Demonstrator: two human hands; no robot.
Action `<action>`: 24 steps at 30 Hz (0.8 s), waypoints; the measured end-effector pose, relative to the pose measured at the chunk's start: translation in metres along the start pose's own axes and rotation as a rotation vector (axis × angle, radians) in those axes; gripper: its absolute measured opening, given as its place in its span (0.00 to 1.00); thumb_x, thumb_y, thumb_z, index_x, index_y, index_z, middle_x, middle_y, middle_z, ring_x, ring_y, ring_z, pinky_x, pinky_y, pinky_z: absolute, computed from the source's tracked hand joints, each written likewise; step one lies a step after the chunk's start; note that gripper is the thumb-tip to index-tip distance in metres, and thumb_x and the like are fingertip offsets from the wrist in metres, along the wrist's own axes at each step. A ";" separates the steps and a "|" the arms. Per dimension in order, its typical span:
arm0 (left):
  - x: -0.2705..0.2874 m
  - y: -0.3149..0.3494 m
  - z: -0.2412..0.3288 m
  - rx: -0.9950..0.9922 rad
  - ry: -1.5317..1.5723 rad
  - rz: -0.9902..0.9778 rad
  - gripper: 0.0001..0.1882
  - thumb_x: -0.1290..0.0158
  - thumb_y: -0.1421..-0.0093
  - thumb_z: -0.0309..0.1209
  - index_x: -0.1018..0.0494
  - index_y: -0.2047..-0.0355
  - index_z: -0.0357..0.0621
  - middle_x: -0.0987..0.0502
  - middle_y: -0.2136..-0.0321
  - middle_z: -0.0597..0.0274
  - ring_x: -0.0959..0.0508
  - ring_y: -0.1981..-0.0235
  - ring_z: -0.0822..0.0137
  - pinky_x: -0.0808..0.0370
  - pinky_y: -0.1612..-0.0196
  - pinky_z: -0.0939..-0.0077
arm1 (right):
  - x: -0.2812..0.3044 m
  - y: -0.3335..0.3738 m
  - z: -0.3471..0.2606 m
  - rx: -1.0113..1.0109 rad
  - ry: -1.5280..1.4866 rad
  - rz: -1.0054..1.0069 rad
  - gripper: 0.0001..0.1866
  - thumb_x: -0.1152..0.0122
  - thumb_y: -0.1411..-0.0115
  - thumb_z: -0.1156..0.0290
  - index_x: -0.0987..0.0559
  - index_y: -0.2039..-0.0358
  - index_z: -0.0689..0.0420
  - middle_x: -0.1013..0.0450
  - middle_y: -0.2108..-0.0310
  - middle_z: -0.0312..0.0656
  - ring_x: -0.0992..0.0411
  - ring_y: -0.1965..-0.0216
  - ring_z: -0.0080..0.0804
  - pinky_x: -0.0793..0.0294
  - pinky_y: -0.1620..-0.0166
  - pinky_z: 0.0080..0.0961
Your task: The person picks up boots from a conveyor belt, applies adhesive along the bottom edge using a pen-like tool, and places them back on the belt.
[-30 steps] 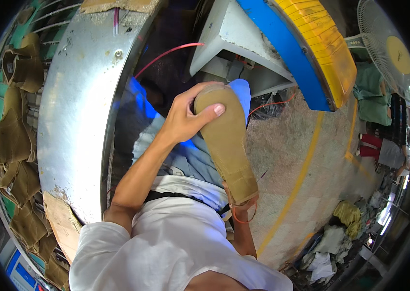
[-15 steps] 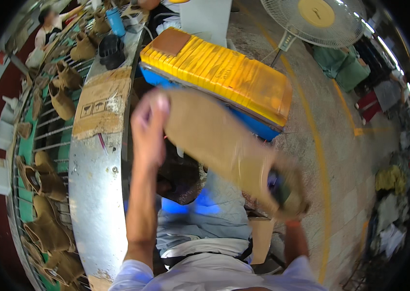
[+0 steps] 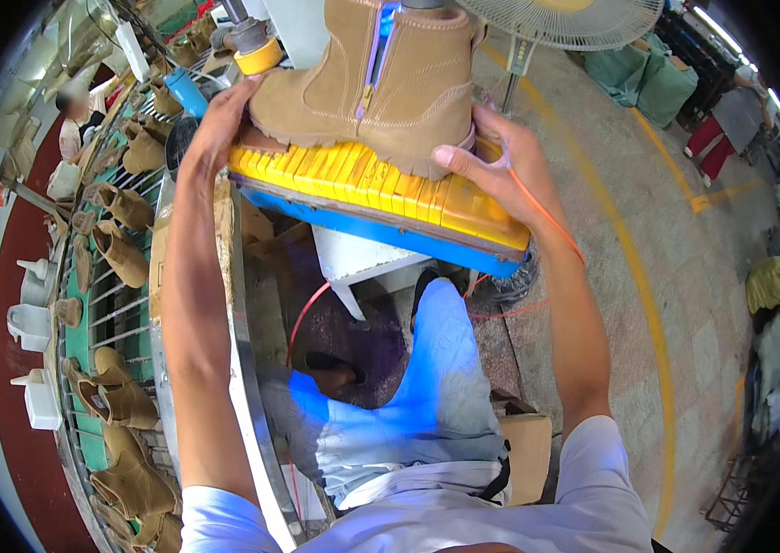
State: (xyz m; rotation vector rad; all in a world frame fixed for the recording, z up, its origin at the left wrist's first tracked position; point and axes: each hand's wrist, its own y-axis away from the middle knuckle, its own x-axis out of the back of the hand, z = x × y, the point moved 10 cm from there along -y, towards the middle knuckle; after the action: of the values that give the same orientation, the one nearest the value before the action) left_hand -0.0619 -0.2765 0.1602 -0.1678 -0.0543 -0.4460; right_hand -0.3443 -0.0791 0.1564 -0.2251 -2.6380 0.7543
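A tan ankle boot (image 3: 408,88) with a side zip stands upright on a yellow ribbed pad (image 3: 491,207), its toe to the left. My left hand (image 3: 224,120) grips the toe end, its fingers mostly hidden behind the boot. At the heel, my right hand (image 3: 505,166) holds the boot, with the thumb along the near side and the other fingers behind. The pad rests on a blue metal base (image 3: 381,235). Above the boot's opening a dark metal part shows at the upper edge, and blue light falls inside the zip gap.
On my left a rack (image 3: 123,318) bears several tan boots beside a metal-edged bench. A fan (image 3: 565,23) stands beyond the pad at the right. A cardboard box (image 3: 528,452) sits by my leg. Two other people are farther off. An orange cord hangs near my right wrist.
The boot, held tilted in both hands before, has moved up and away from me and now stands upright on the yellow pad. Both hands have stayed on it.
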 end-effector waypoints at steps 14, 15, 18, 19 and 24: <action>0.041 0.078 0.003 -0.127 -0.155 0.294 0.18 0.49 0.26 0.42 0.21 0.49 0.41 0.20 0.61 0.69 0.25 0.64 0.78 0.27 0.59 0.82 | 0.031 0.027 -0.014 0.138 0.201 0.210 0.32 0.38 0.32 0.55 0.30 0.34 0.60 0.19 0.53 0.49 0.23 0.58 0.34 0.26 0.48 0.34; 0.036 0.099 0.003 -0.165 -0.195 0.356 0.18 0.48 0.27 0.42 0.20 0.52 0.41 0.21 0.64 0.71 0.26 0.66 0.79 0.28 0.59 0.82 | 0.039 0.044 -0.024 0.136 0.239 0.242 0.30 0.41 0.31 0.56 0.29 0.34 0.59 0.19 0.55 0.47 0.24 0.60 0.34 0.26 0.50 0.33; -0.007 0.183 0.022 -0.360 -0.409 0.645 0.17 0.45 0.29 0.42 0.22 0.59 0.37 0.22 0.69 0.65 0.28 0.69 0.74 0.29 0.62 0.78 | 0.050 0.094 -0.055 0.217 0.457 0.258 0.24 0.51 0.27 0.59 0.25 0.37 0.58 0.20 0.61 0.43 0.28 0.67 0.31 0.27 0.58 0.27; -0.028 0.214 0.027 -0.387 -0.437 0.750 0.17 0.42 0.32 0.40 0.23 0.59 0.36 0.22 0.69 0.62 0.28 0.70 0.71 0.29 0.63 0.76 | 0.045 0.108 -0.067 0.201 0.435 0.266 0.22 0.51 0.28 0.62 0.23 0.40 0.58 0.22 0.64 0.42 0.28 0.68 0.30 0.28 0.60 0.25; -0.148 0.322 0.014 -1.165 -0.698 0.688 0.15 0.36 0.43 0.32 0.22 0.57 0.40 0.21 0.57 0.56 0.23 0.58 0.62 0.25 0.54 0.71 | 0.010 0.147 -0.150 0.385 0.270 0.111 0.16 0.48 0.37 0.73 0.14 0.54 0.60 0.24 0.72 0.42 0.31 0.75 0.25 0.31 0.69 0.20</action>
State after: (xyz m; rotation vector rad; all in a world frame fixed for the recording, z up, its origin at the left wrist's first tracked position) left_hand -0.0557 0.0749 0.1124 -1.4392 -0.4069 0.3425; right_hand -0.2859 0.1188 0.1979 -0.3388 -2.1920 1.1608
